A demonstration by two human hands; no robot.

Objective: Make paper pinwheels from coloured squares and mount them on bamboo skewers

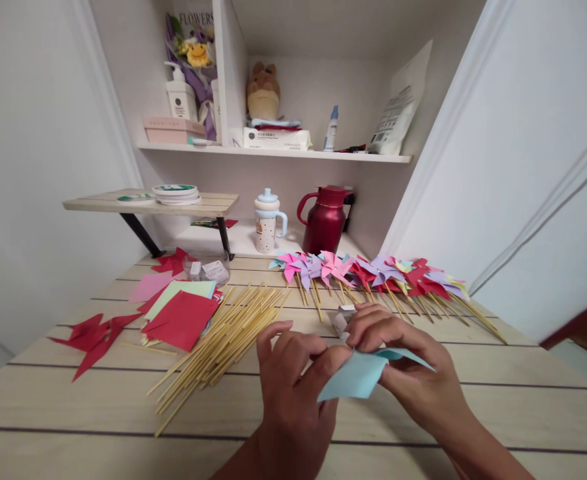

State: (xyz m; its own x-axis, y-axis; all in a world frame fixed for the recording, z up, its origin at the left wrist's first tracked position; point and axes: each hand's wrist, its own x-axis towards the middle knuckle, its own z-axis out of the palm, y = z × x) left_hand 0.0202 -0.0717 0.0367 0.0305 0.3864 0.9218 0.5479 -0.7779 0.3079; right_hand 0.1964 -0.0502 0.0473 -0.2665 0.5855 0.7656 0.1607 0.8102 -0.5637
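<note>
A light blue paper piece (356, 375), cut and partly folded, is held between my two hands above the table's front. My left hand (298, 387) pinches its left side between thumb and curled fingers. At its upper right, my right hand (408, 353) grips the paper, and one blue flap sticks out over the right palm. The fingertips hide the middle of the paper. Just behind my hands sits a small grey-white box (344, 319), partly covered by the right fingers. To the left lies a loose pile of thin wooden sticks (223, 347).
Finished paper pinwheels (336, 267) on sticks lie in a row at the back right. Red paper squares (183, 320) and a red cut piece (93, 337) lie at left. A clear packet (208, 270), a cup (267, 223) and a red jug (324, 220) stand farther back.
</note>
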